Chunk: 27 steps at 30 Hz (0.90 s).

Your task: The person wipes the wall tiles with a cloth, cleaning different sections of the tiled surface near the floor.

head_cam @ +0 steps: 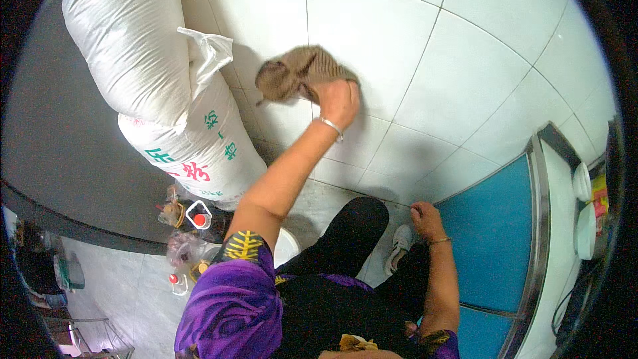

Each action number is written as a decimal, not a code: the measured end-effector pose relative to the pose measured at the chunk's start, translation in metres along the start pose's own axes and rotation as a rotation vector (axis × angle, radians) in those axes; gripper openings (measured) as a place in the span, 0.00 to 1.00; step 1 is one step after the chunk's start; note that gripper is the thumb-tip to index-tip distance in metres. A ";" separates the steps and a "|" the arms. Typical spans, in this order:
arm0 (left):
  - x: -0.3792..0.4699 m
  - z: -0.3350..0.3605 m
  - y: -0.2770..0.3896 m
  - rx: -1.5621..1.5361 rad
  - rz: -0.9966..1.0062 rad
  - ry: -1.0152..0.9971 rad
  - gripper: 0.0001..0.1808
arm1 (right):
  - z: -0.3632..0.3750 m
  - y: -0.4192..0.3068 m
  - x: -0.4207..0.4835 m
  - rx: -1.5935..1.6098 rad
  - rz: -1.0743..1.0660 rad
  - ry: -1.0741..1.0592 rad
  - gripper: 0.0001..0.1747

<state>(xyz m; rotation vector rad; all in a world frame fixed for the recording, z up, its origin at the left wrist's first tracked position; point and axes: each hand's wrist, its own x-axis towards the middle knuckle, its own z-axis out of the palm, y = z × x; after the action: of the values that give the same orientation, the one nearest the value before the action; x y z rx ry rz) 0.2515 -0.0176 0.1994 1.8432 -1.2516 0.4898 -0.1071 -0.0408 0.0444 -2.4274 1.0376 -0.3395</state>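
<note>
A brown striped cloth (304,72), bunched and slightly blurred, lies against the white wall tiles (369,25). My left hand (339,102), with a bangle at the wrist, grips its right end. Lower right, my right hand (427,222) has its fingers curled beside the edge of a blue cabinet panel (483,229); no object shows in it. Whether that hand touches the panel edge I cannot tell.
Large white woven sacks (144,35) are stacked at the left, beside a dark grey surface (60,124). Below them stand bottles with red caps (201,220) and plastic bags. A white round container (286,247) is near my knee. Bowls (585,232) sit on the right counter.
</note>
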 end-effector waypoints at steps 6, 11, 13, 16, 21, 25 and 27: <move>0.097 -0.050 0.016 0.457 0.209 0.055 0.24 | -0.006 0.007 -0.011 -0.037 -0.072 0.067 0.10; 0.085 -0.045 0.019 0.381 0.298 0.205 0.19 | -0.011 0.006 -0.014 0.025 -0.040 0.035 0.10; 0.064 -0.007 -0.033 0.318 0.398 0.392 0.25 | -0.008 -0.006 -0.011 0.030 -0.044 0.010 0.10; -0.007 0.020 -0.043 0.355 0.310 0.014 0.33 | -0.013 -0.005 -0.013 0.049 -0.009 -0.025 0.12; -0.118 0.102 -0.109 0.174 0.155 -0.370 0.30 | -0.011 0.001 -0.010 0.079 -0.031 -0.059 0.10; -0.160 0.117 -0.093 0.318 0.124 -0.357 0.27 | -0.016 0.003 -0.012 0.047 -0.027 -0.049 0.10; -0.183 0.128 -0.095 0.121 -0.045 -0.485 0.27 | -0.016 0.002 -0.013 0.026 -0.010 -0.076 0.10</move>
<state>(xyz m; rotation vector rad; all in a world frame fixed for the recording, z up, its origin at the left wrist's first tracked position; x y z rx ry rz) 0.2418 -0.0018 -0.0427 2.1682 -1.5147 0.0909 -0.1235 -0.0380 0.0560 -2.4032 0.9830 -0.2606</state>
